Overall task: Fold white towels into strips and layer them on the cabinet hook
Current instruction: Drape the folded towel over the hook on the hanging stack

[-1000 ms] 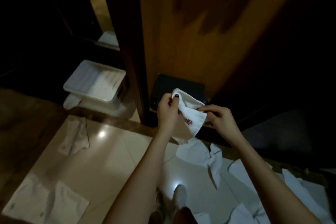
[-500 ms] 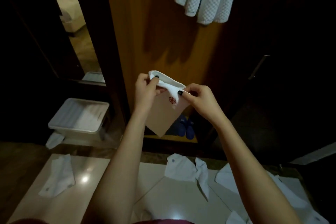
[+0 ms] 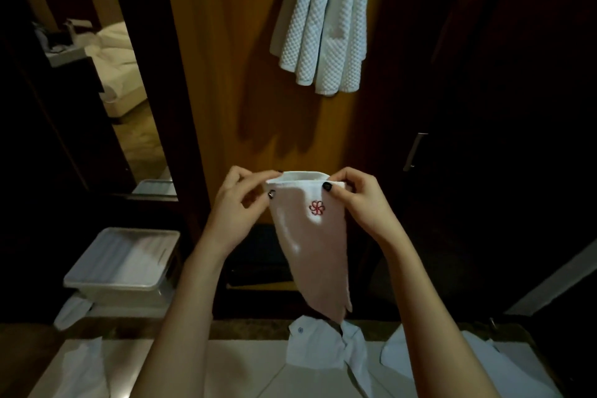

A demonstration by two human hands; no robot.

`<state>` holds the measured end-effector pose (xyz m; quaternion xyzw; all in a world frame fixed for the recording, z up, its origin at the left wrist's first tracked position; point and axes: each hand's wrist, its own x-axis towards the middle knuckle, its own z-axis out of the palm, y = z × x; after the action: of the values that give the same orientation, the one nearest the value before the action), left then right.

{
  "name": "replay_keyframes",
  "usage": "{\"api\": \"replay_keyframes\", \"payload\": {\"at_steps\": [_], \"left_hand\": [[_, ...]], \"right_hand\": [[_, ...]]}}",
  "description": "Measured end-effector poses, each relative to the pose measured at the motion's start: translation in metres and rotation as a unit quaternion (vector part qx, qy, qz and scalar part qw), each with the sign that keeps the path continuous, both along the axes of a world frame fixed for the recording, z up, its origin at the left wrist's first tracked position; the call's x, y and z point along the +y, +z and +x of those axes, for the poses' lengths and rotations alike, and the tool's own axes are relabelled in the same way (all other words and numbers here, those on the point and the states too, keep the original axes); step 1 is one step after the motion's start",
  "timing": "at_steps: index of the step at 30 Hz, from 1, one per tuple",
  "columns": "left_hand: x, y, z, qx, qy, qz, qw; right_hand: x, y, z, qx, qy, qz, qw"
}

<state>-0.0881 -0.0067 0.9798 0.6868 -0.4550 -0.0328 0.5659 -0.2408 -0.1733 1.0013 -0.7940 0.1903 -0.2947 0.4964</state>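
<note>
from the head: pinching the top corners of a folded white towel (image 3: 308, 236) between thumb and fingers of left hand (image 3: 237, 207) and right hand (image 3: 363, 203), dangling it centre, near. held before the wooden cabinet door (image 3: 226, 58), below waffle towels (image 3: 323, 26) hanging far above. standing over loose towels (image 3: 316, 346) on the near floor, plastic bin (image 3: 122, 265) at left.

The towel (image 3: 310, 236) I've got up front is small and white, folded into a narrow strip. It hangs straight down and tapers toward the bottom, with a little red flower logo (image 3: 317, 207) near the top. My left hand (image 3: 239, 203) and right hand (image 3: 358, 200) pinch its top corners, so the top edge sits level. Higher up, white waffle-weave towels (image 3: 323, 26) hang in layered folds against the wooden cabinet door (image 3: 226, 74). A few loose towels (image 3: 318, 346) lie crumpled on the floor (image 3: 232, 365) below.
</note>
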Motion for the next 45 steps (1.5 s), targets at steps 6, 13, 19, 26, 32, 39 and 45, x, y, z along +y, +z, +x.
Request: {"api": "replay_keyframes", "payload": {"at_steps": [6, 13, 19, 26, 32, 39, 45], "left_hand": [[0.001, 0.011, -0.007, -0.025, -0.096, 0.097, 0.990], [-0.004, 0.005, -0.012, 0.000, -0.202, 0.082, 0.976], [0.008, -0.011, -0.018, 0.091, -0.228, 0.047, 0.968], [0.020, -0.014, -0.015, 0.057, -0.200, 0.000, 0.978], [0.030, -0.008, -0.004, 0.040, -0.191, 0.007, 0.981], [0.037, -0.010, 0.011, 0.053, -0.186, 0.092, 0.977], [0.034, -0.012, 0.019, 0.070, -0.166, 0.106, 0.978]], "right_hand": [[0.018, 0.017, -0.014, 0.076, 0.062, -0.004, 0.995], [0.041, 0.017, -0.023, 0.120, 0.082, -0.018, 0.989], [0.059, 0.004, -0.024, 0.104, 0.051, 0.029, 0.993], [0.100, -0.032, -0.016, -0.044, -0.080, 0.127, 0.988], [0.106, -0.039, -0.012, -0.083, -0.136, 0.103, 0.982], [0.095, -0.040, -0.012, -0.094, -0.162, 0.074, 0.980], [0.084, -0.038, -0.018, -0.072, -0.155, 0.099, 0.980]]}}
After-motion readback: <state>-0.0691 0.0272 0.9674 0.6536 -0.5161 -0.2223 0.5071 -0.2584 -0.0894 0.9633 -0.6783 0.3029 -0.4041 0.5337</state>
